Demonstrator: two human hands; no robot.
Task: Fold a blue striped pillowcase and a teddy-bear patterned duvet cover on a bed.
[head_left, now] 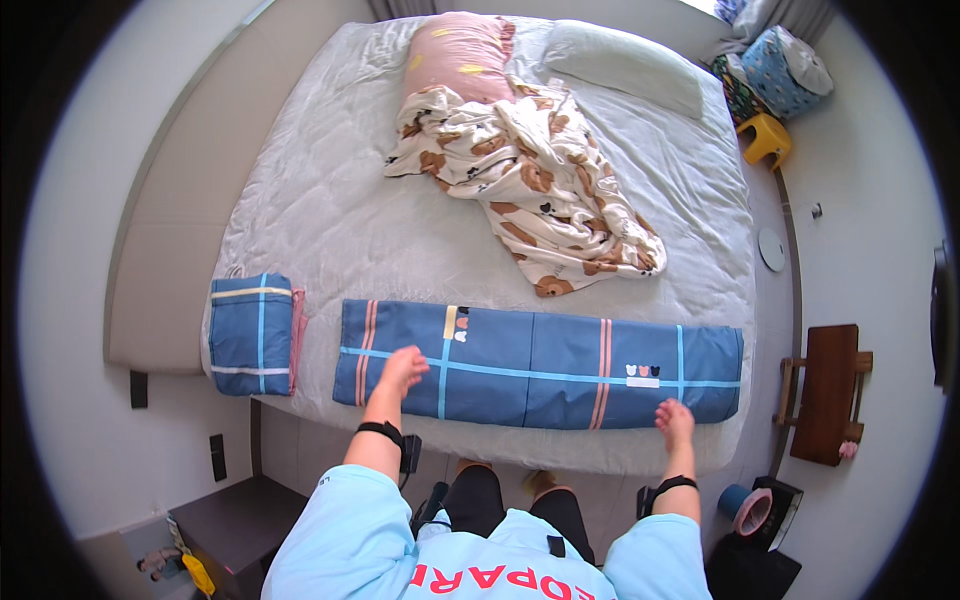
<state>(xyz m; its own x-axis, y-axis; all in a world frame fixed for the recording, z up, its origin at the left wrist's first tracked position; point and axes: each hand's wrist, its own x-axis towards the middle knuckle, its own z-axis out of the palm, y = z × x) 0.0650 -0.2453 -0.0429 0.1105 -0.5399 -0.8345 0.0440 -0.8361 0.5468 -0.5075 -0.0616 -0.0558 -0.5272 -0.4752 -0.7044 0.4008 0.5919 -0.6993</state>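
Observation:
A blue cloth with light-blue and pink stripes and small animal-head motifs lies folded into a long, flat strip along the near side of the bed. My left hand is over its left part, fingers loosely bent and apart, holding nothing I can see. Near the front edge of the strip's right part is my right hand, its fingers slightly curled and apart. Whether either hand touches the cloth I cannot tell. A smaller folded blue bundle with a pink edge sits at the near left corner.
A rumpled bear-print blanket lies mid-bed, below a pink pillow and a pale pillow. To the right stand a brown wooden stool and a yellow stool. A dark cabinet is at the near left.

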